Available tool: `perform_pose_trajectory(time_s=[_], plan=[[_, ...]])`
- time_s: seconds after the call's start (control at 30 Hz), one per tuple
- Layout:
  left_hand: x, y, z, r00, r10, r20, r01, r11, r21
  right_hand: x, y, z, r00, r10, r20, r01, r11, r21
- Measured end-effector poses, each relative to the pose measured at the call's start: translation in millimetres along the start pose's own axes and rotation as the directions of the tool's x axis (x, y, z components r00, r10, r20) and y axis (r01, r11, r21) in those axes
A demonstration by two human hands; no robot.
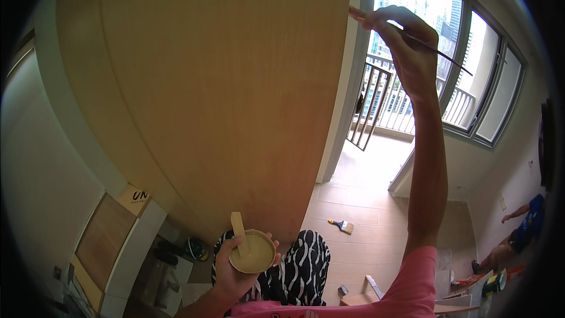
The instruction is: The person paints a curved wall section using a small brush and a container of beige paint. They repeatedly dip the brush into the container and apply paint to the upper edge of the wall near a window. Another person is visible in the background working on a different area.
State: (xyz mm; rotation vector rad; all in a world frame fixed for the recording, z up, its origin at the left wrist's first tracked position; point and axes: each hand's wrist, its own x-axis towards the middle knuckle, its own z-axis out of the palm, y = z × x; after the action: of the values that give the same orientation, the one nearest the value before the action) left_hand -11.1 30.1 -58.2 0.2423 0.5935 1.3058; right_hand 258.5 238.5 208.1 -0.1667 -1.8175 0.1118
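My left hand (231, 271) is wrapped round a small round tub (259, 257) of beige, creamy paint or filler, low in front of me. A flat wooden stick (237, 224) stands tilted in the tub, against its left side. Raised high on the right, my right hand (406, 44) pinches a slim tool with a thin dark handle (447, 59), like a fine paintbrush. Its working end is hidden by my fingers, which are at the upper right edge of a tall pale wooden panel (223, 94).
A flat paintbrush (341, 226) lies on the tiled floor (335, 203). At the lower left are a cardboard box (134, 199) and a dark bucket (196, 249). Behind the raised arm is a window (482, 65) with a balcony railing (394, 112). Another person (527, 224) is at the far right.
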Motion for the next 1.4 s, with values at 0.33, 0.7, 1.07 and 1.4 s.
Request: perform_pose_trajectory(time_s=[0.33, 0.7, 1.07, 1.4], plan=[[-3.0, 0.9, 3.9, 1.0, 0.011, 0.001, -0.011, 1.0, 0.014, 10.2, 5.6, -0.9, 0.998, -0.038, -0.055, 0.039, 0.999, 0.019], [-4.0, 1.7, 2.3, 1.0, 0.004, -0.005, -0.004, 1.0, 0.003, 11.6, 3.3, -2.6, 0.997, -0.055, -0.054, 0.054, 0.998, -0.016], [-5.3, 1.7, -0.2, 1.0, 0.007, 0.007, -0.007, 1.0, -0.006, 5.8, -5.8, -0.1, 0.999, 0.026, -0.032, -0.028, 0.996, -0.089], [-5.8, 0.7, -0.3, 1.0, 0.004, -0.003, -0.004, 1.0, -0.007, -1.6, -1.7, 3.7, 0.998, 0.055, -0.005, -0.055, 0.999, 0.0]])
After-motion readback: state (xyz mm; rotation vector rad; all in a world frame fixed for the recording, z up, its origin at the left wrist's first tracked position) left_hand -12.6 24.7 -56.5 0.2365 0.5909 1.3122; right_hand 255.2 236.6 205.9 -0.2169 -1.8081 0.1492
